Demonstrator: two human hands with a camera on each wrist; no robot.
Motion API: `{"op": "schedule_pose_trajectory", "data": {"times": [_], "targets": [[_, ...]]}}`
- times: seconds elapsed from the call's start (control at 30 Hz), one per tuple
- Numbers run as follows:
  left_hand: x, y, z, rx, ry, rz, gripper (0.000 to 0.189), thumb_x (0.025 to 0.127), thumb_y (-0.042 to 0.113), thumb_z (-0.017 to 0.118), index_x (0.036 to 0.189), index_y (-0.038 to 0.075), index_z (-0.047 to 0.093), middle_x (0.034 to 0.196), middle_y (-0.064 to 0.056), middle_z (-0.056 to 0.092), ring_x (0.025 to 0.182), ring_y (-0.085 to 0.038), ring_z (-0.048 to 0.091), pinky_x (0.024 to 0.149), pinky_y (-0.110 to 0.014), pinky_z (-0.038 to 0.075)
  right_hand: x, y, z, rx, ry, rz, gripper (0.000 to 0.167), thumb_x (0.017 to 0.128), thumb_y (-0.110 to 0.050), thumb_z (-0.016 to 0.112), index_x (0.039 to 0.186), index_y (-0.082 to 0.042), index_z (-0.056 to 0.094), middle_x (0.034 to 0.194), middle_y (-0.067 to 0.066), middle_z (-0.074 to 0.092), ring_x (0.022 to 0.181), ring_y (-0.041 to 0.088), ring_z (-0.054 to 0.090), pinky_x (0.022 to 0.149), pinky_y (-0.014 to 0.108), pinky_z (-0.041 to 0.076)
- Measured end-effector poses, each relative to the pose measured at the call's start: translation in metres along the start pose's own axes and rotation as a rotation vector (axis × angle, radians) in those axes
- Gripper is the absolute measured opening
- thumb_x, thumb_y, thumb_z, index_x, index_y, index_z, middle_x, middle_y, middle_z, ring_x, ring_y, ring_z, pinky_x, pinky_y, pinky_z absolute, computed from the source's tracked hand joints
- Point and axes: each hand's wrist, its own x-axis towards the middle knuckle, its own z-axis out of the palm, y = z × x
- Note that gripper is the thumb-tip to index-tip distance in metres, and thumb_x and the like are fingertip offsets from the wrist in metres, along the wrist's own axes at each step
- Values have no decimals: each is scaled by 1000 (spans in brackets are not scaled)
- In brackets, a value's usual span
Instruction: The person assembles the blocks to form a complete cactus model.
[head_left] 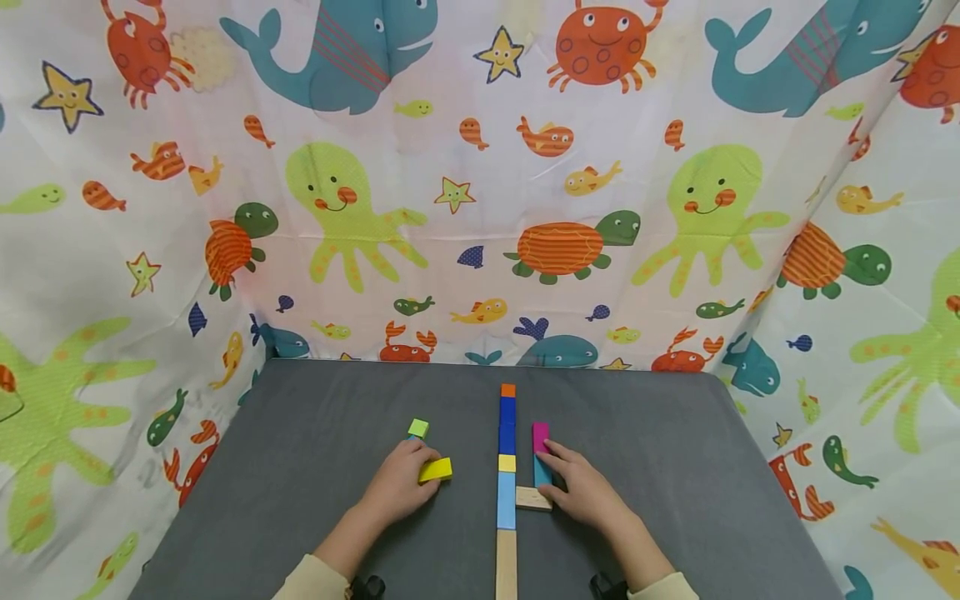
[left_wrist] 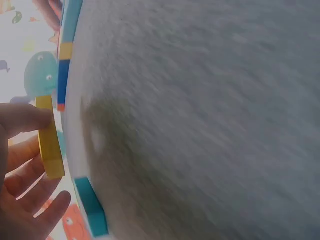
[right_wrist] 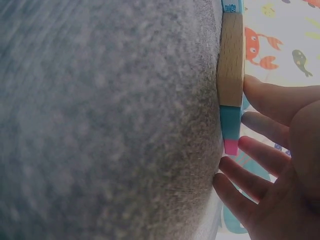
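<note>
My left hand (head_left: 401, 483) pinches a yellow block (head_left: 436, 470) between thumb and fingers; in the left wrist view the yellow block (left_wrist: 49, 140) is raised off the cloth. Just beyond that hand lies a light green block (head_left: 418, 428), with a bit of blue beside it. A teal block (left_wrist: 91, 207) shows below the fingers in the left wrist view. My right hand (head_left: 585, 492) rests its fingertips along a magenta block (head_left: 540, 437) and a blue block (head_left: 542, 473). Its thumb touches a plain wooden block (head_left: 532, 498), which lies crosswise against the row.
A straight row of blocks runs away from me between the hands: plain wood (head_left: 506, 562), light blue (head_left: 506, 500), yellow (head_left: 507, 463), dark blue (head_left: 507, 425) and orange (head_left: 508, 390). Grey cloth (head_left: 637, 442) covers the table. A sea-animal print curtain (head_left: 450, 250) hangs behind and at both sides.
</note>
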Motion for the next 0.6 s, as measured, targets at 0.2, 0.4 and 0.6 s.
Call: {"op": "schedule_pose_trajectory", "data": {"times": [0.2, 0.4, 0.6], "targets": [[16, 14, 7, 4, 16, 41, 28, 85, 21, 81, 112, 14, 73, 100, 3, 60, 90, -12, 51, 81, -34, 51, 0, -1, -1, 5, -2, 6, 60, 92, -33, 75, 147, -16, 55, 159, 9, 42, 143, 36, 43, 109, 58, 43], [28, 21, 16, 21, 1, 21, 30, 86, 21, 80, 114, 13, 73, 103, 1, 61, 90, -15, 51, 84, -36, 52, 0, -1, -2, 2, -7, 16, 61, 92, -33, 74, 147, -17, 55, 159, 8, 42, 143, 36, 43, 110, 57, 43], [40, 25, 27, 55, -4, 12, 29, 89, 22, 78, 116, 13, 73, 104, 1, 61, 92, -15, 50, 85, -35, 52, 0, -1, -3, 2, -1, 13, 60, 92, -33, 75, 147, -16, 55, 159, 8, 42, 143, 35, 43, 110, 57, 43]]}}
